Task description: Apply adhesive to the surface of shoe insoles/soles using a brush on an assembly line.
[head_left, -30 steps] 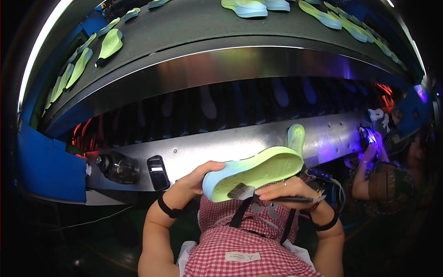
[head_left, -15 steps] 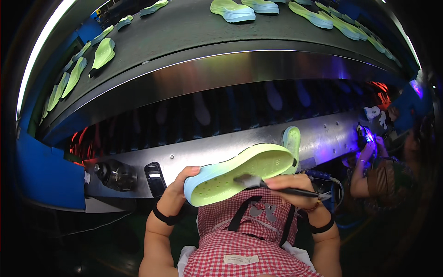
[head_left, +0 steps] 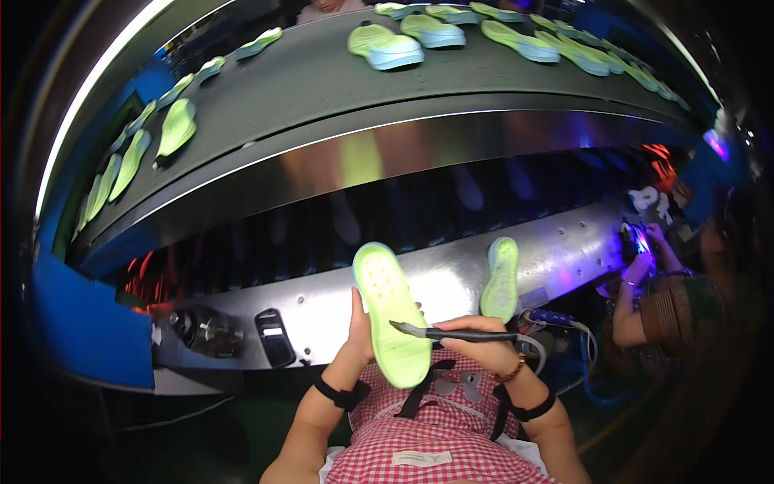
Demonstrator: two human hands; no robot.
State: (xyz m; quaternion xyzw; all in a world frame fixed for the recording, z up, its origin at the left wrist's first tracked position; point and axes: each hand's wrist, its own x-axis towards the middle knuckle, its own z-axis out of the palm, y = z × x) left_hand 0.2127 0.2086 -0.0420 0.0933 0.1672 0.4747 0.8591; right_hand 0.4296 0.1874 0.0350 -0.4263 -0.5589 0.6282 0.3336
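Observation:
A yellow-green shoe midsole (head_left: 387,294) with a pale blue edge stands nearly upright in front of me, its holed hollow side turned my way. My left hand (head_left: 360,332) grips it by its left side, the fingers partly hidden behind it. My right hand (head_left: 482,348) is closed round the black handle of a brush (head_left: 439,332). The bristles lie over the lower half of the midsole; whether they touch it, I cannot tell. Right of my hands, a second yellow-green midsole (head_left: 501,282) rests on the metal ledge (head_left: 548,242).
A dark phone (head_left: 276,337) and a clear bottle with black lid (head_left: 208,332) occupy the ledge's left end. Beyond, a dark conveyor belt (head_left: 274,93) carries several midsoles. Blue cables (head_left: 556,319) hang at right, near a co-worker's hands (head_left: 641,266) under violet light.
The midsole has swung from lying sideways to nearly upright, and my left hand has shifted right with it. The brush has moved slightly left. The whole view has tilted a little.

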